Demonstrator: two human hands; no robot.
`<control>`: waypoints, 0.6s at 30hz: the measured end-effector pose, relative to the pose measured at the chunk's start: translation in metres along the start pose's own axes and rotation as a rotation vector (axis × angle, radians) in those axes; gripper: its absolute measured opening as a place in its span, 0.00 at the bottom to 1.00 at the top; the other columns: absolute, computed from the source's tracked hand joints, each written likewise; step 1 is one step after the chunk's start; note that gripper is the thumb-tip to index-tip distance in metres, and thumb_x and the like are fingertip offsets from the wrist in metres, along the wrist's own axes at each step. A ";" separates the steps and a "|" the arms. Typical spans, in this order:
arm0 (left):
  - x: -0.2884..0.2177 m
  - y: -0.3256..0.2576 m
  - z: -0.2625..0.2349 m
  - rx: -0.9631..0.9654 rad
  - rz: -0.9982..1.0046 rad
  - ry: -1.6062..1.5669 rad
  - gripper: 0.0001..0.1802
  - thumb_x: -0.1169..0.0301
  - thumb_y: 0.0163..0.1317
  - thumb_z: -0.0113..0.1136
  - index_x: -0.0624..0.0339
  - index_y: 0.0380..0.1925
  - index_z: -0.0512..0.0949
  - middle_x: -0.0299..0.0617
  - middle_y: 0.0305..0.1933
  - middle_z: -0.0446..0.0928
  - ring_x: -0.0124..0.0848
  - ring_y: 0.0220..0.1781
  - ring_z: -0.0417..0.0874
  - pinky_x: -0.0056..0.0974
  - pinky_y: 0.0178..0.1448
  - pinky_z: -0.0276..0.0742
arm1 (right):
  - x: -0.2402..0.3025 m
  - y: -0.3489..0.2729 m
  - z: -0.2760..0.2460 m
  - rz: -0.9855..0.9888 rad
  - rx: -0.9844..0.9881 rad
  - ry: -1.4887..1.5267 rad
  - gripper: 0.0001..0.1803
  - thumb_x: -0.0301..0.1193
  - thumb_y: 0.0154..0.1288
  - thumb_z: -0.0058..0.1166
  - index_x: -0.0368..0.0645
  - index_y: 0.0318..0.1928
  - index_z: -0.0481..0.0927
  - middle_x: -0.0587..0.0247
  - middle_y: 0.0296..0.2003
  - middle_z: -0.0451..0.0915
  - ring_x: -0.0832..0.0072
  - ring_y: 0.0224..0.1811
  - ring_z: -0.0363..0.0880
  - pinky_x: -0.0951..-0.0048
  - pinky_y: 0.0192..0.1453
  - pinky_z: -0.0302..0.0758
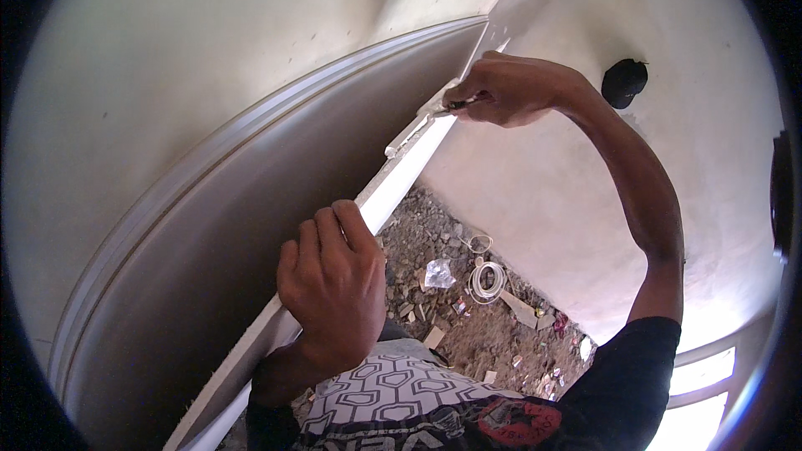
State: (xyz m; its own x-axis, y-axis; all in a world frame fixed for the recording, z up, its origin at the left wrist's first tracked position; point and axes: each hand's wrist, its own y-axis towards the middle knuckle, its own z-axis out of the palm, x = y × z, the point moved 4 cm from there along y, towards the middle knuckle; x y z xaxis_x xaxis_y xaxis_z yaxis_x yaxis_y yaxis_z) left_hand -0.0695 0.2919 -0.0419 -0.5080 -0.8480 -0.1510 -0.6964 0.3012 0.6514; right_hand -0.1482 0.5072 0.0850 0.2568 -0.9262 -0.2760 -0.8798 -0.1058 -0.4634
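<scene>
A long pale board (pixel 399 188), like plasterboard, stands on edge and runs diagonally from the lower left toward the far corner. My left hand (pixel 334 284) is closed over its top edge, fingers curled onto the far side. Farther along the same edge, my right hand (pixel 518 90) grips a small, thin tool (pixel 454 107). Most of that tool is hidden in my fingers, so its exact kind is unclear. Its tip meets the board's edge, where a narrow, rough-edged strip (pixel 408 135) lies along the board.
A pale metal channel (pixel 251 113) runs along the left wall. Rubble and litter cover the dirt floor (pixel 422 221), with a coil of white cable (pixel 486 282) and a crumpled shiny wrapper (pixel 439 274). A black cap (pixel 625 83) is against the right wall. Bright window panes (pixel 702 372) show at lower right.
</scene>
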 end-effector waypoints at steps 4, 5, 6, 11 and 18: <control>0.002 -0.001 0.000 0.023 0.003 0.000 0.13 0.71 0.51 0.73 0.60 0.34 0.78 0.37 0.29 0.78 0.24 0.29 0.79 0.31 0.29 0.69 | -0.007 -0.016 0.007 -0.048 -0.166 0.151 0.13 0.32 0.70 0.57 0.45 0.52 0.85 0.56 0.28 0.84 0.68 0.28 0.81 0.59 0.39 0.77; 0.001 -0.001 -0.001 0.023 0.008 0.002 0.13 0.71 0.51 0.73 0.60 0.34 0.78 0.37 0.29 0.78 0.24 0.28 0.79 0.31 0.29 0.69 | -0.008 -0.018 0.008 -0.009 -0.130 0.157 0.13 0.32 0.70 0.57 0.45 0.52 0.85 0.55 0.28 0.84 0.68 0.29 0.81 0.58 0.39 0.77; 0.000 -0.001 -0.001 0.024 0.013 0.004 0.13 0.71 0.51 0.73 0.60 0.34 0.78 0.37 0.29 0.78 0.24 0.28 0.79 0.31 0.29 0.69 | -0.007 -0.018 0.007 0.029 -0.095 0.164 0.13 0.32 0.70 0.56 0.45 0.52 0.85 0.55 0.28 0.84 0.68 0.29 0.82 0.58 0.40 0.77; -0.004 -0.001 0.002 -0.011 0.019 0.004 0.13 0.71 0.51 0.73 0.60 0.35 0.78 0.37 0.29 0.78 0.24 0.28 0.79 0.31 0.30 0.69 | -0.005 0.000 0.016 -0.018 -0.134 0.099 0.13 0.32 0.71 0.55 0.44 0.52 0.84 0.54 0.28 0.84 0.66 0.29 0.81 0.57 0.38 0.76; -0.001 0.005 0.000 0.005 0.011 -0.025 0.13 0.72 0.51 0.72 0.60 0.34 0.78 0.38 0.28 0.77 0.25 0.29 0.80 0.32 0.30 0.69 | -0.002 -0.004 0.012 -0.065 -0.135 0.137 0.12 0.32 0.73 0.54 0.44 0.51 0.84 0.54 0.30 0.86 0.65 0.26 0.80 0.59 0.36 0.74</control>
State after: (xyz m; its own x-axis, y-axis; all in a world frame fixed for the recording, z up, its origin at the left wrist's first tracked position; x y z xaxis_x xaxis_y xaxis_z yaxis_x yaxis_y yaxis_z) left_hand -0.0724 0.2940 -0.0388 -0.5282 -0.8334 -0.1627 -0.6932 0.3126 0.6494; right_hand -0.1402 0.5138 0.0776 0.2665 -0.9553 -0.1277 -0.9110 -0.2064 -0.3569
